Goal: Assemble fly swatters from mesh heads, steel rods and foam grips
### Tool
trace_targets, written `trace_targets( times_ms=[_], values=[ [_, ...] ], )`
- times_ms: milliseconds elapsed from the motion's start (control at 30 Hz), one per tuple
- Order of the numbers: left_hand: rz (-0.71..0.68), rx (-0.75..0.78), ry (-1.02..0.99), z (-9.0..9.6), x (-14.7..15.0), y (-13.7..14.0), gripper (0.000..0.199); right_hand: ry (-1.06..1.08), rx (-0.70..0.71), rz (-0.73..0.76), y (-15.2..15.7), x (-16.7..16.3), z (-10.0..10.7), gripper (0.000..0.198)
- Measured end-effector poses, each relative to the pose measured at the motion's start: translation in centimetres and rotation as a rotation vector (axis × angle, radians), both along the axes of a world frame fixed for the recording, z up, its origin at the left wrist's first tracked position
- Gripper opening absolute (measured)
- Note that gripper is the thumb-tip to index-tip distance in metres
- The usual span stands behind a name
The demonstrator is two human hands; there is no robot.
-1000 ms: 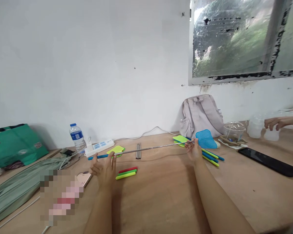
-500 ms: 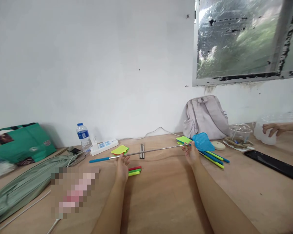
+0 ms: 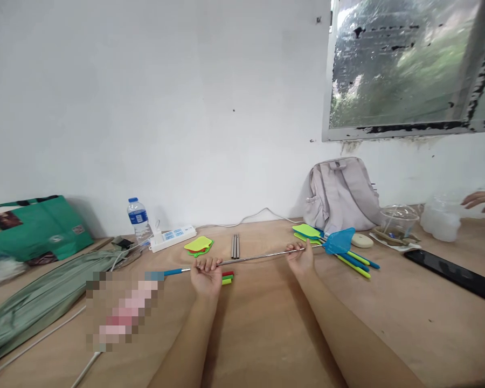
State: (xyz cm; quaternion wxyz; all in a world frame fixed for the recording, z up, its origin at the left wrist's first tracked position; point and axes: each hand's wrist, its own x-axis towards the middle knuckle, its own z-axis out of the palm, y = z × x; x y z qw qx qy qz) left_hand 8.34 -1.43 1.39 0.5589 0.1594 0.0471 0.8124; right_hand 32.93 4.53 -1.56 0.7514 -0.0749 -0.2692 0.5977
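Note:
A telescopic fly swatter (image 3: 261,257) stretches across in front of me, its metal rod drawn out long. Its blue handle points left and its blue mesh head (image 3: 339,241) is at the right. My left hand (image 3: 207,276) is closed round the rod near the handle. Closer to the head, my right hand (image 3: 300,260) grips the rod too. Behind the rod lie several silver metal tubes (image 3: 235,247) and a stack of yellow, red and green swatter heads (image 3: 199,245). Red, green and yellow handles (image 3: 227,278) lie beside my left hand, partly hidden by it.
More yellow and blue swatters (image 3: 353,262) lie at the right, by a grey backpack (image 3: 341,194). A power strip (image 3: 173,238) and water bottle (image 3: 139,221) stand at the back left. A black phone-like slab (image 3: 452,274) lies right. Another person's hand (image 3: 483,199) is at the right edge.
My hands have come closer together and lower, fingers now wrapped round the rod. The swatter's head has turned and shifted slightly right. The other person's hand has moved right, off the clear container.

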Motion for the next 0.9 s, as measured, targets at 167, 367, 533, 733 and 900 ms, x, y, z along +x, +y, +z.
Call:
trace_targets(
  times_ms=[167, 367, 533, 733, 900],
  values=[
    [-0.008, 0.005, 0.021, 0.7, -0.8, -0.1, 0.040, 0.040, 0.038, 0.075, -0.9, -0.9, 1.0, 0.044],
    [-0.084, -0.033, 0.070, 1.7, -0.7, -0.4, 0.043, 0.076, 0.077, 0.058, -0.4, 1.3, 1.6, 0.046],
    [-0.094, -0.030, 0.072, 2.0, -0.5, -0.6, 0.044, 0.088, 0.101, 0.017, 0.1, 3.0, 1.3, 0.045],
    [-0.046, -0.060, 0.073, 2.7, -2.0, -0.7, 0.041, 0.092, 0.119, -0.032, 0.3, 5.6, 0.9, 0.046],
    [0.008, -0.072, 0.091, 3.2, -3.2, -0.8, 0.040, 0.076, 0.117, -0.065, 0.3, 7.4, 0.5, 0.046]
  ],
)
